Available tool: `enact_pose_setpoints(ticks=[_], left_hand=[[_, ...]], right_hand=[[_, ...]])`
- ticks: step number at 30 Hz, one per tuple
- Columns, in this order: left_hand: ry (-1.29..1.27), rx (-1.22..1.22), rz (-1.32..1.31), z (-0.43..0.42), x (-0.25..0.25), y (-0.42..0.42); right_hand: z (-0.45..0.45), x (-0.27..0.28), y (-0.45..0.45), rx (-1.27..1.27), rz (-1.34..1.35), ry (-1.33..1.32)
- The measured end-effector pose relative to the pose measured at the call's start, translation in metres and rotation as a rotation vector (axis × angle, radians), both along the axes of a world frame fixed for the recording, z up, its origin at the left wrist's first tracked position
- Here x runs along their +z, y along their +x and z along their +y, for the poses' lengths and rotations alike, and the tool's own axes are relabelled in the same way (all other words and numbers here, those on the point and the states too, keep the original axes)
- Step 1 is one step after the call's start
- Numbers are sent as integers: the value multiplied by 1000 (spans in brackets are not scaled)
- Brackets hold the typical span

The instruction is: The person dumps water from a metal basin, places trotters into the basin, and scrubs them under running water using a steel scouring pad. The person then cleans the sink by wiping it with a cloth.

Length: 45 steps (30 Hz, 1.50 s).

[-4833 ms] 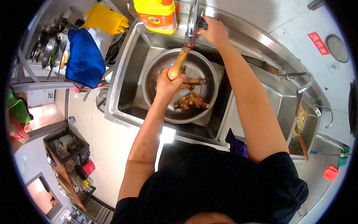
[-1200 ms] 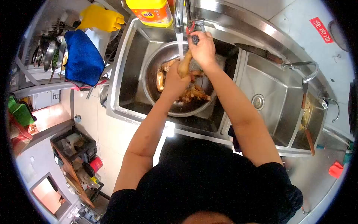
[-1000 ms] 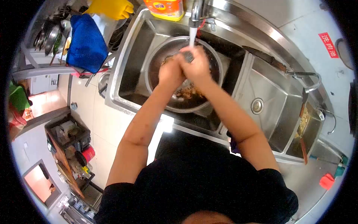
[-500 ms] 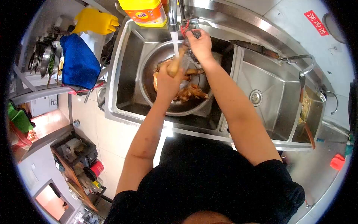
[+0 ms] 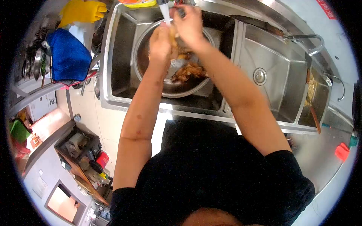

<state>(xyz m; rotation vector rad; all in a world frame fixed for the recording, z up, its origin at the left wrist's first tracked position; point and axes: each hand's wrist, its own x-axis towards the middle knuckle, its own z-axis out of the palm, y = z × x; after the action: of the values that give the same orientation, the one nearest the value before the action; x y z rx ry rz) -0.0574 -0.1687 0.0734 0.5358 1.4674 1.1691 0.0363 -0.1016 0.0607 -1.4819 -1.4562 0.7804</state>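
Note:
Water runs from the tap (image 5: pixel 163 2) at the top of the left sink basin. Under it, my left hand (image 5: pixel 161 42) is closed round a long yellowish meat piece (image 5: pixel 173 36), which is blurred and partly hidden by my fingers. My right hand (image 5: pixel 188 24) is closed on a dark scrubber (image 5: pixel 181 13), just right of the stream and close to the piece. Below both hands, a round metal bowl (image 5: pixel 179 92) stands in the basin. Browned meat pieces (image 5: pixel 189 71) and some water lie in it.
Right of the bowl is a second basin (image 5: pixel 260 56) with a drain; a long knife (image 5: pixel 256 25) lies along its back edge. A blue cloth (image 5: pixel 69 56) and yellow gloves (image 5: pixel 83 12) hang at the left. The detergent jug (image 5: pixel 138 3) is cut off at the top.
The view has shifted, so the sink sits higher. My left hand has moved up to the running water, and my right hand is closer to it. Earlier, the water was off.

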Motion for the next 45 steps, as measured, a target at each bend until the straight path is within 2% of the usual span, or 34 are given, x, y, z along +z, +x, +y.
enact_pose_setpoints(ticks=[1, 2, 3, 4, 5, 6, 7, 9, 11, 13, 14, 16, 17, 19, 20, 21, 23, 24, 26, 27, 28, 29, 30, 31, 32, 33, 35, 37, 39, 41, 43, 44, 45], left_hand=[[-21, 0, 14, 3, 0, 1], [-22, 136, -102, 7, 4, 3], [-113, 155, -144, 5, 1, 0], [-120, 71, -53, -4, -6, 1], [-129, -17, 45, -16, -11, 1], [19, -26, -13, -26, -13, 9], [4, 49, -102, -31, -10, 14], [-38, 147, -257, -36, -17, 6], [19, 122, -438, -49, -13, -14], [30, 154, -533, -57, -16, -24], [15, 199, -541, -54, -23, -27], [-70, 365, -496, -43, -24, -23], [18, 215, -537, -44, -42, -34], [-294, 284, -338, -42, -18, -23], [-220, 181, -229, -44, -21, -11], [-106, 49, -49, -53, -29, -2], [188, -186, 402, -67, -45, 12], [-24, -93, 217, -70, -23, 20], [46, -62, 295, -63, -54, 12], [71, -40, 335, -64, -67, 7], [-49, -85, -68, -68, -53, -2], [-55, -159, 1, -76, -46, -1], [-55, -247, 75, -84, -38, -1], [20, -299, 213, -87, -50, 2], [93, -338, 356, -90, -63, 4], [98, -374, 344, -92, -64, 0], [97, -432, 318, -104, -65, -19], [74, -409, 678, -112, -75, -45], [-150, -204, 648, -99, -99, -82], [-237, -197, 727, -79, -106, -94], [-375, -227, 766, -60, -143, -106], [-462, -254, 945, -59, -213, -114], [-413, -266, 889, -63, -232, -109]], right_hand=[[-21, 6, -8, 25, 41, 109], [-45, 17, -10, 110, 57, 132], [-59, 24, -10, 199, 74, 153], [-54, 11, -5, 249, 95, 208], [-36, -3, 1, 166, -67, 122], [-15, -16, 13, 138, -156, 67], [3, -23, 24, 110, -247, 27], [15, -29, 32, 59, -164, 46], [12, -25, 27, 83, 408, -138], [6, -9, 21, 21, 769, -401], [-4, 3, 20, 46, 771, -436], [-51, 4, -3, 303, 523, -420], [-72, 4, -15, 426, 397, -391], [-111, -2, -22, 305, 113, 55], [-101, -23, -16, 213, 110, 150], [-88, -23, -7, 140, 9, 66], [-52, -46, 8, 9, -157, 86], [-55, -50, 5, 27, -162, 38], [-73, -55, 7, 60, -176, -72], [-86, -51, 5, 84, -145, -6], [-105, -42, 1, 104, -108, 52], [-117, -40, -2, 111, -64, 111], [-107, -48, 8, 36, -71, -82], [-91, -59, 23, 28, -250, -55], [-74, -79, 41, -33, -151, -188], [-65, -92, 57, -96, -57, -321], [-68, -77, 71, -231, 141, -397], [-74, -74, 76, -280, 287, -407], [-92, -81, 81, -263, 353, -380], [-100, -76, 78, -256, 372, -441], [-104, -68, 72, -246, 389, -492], [-104, -62, 70, -244, 388, -491], [-104, -65, 72, -252, 429, -503]])
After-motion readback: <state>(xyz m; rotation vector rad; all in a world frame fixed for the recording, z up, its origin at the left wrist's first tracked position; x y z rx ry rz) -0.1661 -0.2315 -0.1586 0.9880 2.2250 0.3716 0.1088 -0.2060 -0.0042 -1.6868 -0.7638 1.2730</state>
